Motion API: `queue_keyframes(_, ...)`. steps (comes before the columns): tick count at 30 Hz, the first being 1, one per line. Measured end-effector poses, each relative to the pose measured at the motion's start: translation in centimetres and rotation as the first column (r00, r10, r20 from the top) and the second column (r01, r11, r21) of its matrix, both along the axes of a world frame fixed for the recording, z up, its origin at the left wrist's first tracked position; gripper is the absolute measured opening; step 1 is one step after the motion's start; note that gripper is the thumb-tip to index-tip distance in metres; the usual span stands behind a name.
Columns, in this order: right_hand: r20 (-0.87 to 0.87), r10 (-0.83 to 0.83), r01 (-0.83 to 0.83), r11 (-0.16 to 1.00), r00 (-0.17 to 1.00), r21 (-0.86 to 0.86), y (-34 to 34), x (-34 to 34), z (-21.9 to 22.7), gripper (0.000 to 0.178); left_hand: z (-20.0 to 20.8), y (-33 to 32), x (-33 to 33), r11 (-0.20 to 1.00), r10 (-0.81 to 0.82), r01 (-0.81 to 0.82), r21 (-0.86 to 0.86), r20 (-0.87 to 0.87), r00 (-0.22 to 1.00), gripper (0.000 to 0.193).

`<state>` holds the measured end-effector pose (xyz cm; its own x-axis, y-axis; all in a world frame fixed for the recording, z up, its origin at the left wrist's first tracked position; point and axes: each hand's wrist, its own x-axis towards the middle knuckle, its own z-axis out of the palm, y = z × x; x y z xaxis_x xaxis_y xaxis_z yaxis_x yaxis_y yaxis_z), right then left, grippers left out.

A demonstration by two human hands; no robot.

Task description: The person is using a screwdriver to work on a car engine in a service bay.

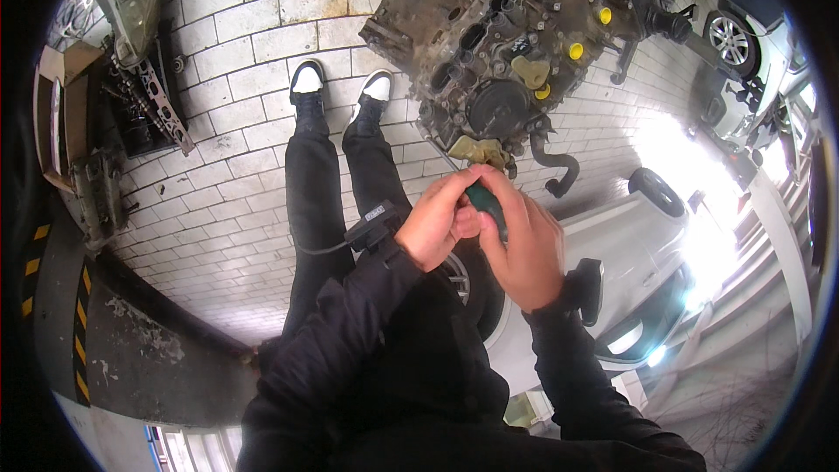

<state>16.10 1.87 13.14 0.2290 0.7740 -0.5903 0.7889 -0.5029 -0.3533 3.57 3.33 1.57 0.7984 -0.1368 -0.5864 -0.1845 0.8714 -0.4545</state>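
Both my hands meet in front of me, near the engine's closest end. My right hand [527, 245] is closed around the dark green handle of a screwdriver [486, 203]. From the far side of my hands its thin shaft seems to stick out toward the engine; the tip is too small to make out. My left hand [437, 220] is also closed, its fingers pinched at the front of the handle against the right fingers. Just beyond stands a dirty, partly stripped engine [498, 61] with yellow caps [576, 52] and a pale yellowish part [481, 152] at its near end.
A black curved hose [559, 168] juts from the engine's near right. A silver car [603, 249] stands at the right, another white car [734, 42] farther off. On the left are a headlight [128, 9], a cardboard box [54, 114] and metal parts [153, 92] on the white tiled floor [253, 17].
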Motion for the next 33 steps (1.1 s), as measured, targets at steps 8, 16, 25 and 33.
queue_keyframes(8, -0.087, -0.082, 0.065, 0.98, 0.993, -0.188, 1.5, 0.4, 1.8, 0.055, 3.9, 2.3, 1.3, 0.995, -0.053, 0.065, 0.078, -0.145, 0.988, 0.028)
queue_keyframes(16, -0.044, 0.026, -0.008, 0.932, 0.999, 0.363, 7.8, 3.9, -0.6, 0.035, 2.5, 8.3, 1.9, 0.904, -0.003, 0.083, 0.42, -0.189, 0.982, 0.046)
queue_keyframes(25, -0.033, 0.452, -0.443, 0.883, 0.891, 0.155, 17.3, 3.0, -10.2, 0.044, -5.0, 10.9, -1.8, 0.067, 0.104, 0.479, 0.876, -0.483, 0.869, 0.032)
queue_keyframes(33, -0.132, 0.551, -0.553, 0.833, 0.824, 0.026, 19.4, 1.7, -12.0, 0.056, -7.8, 10.2, -1.8, 0.308, 0.248, 0.31, 0.9, -0.39, 0.887, 0.03)
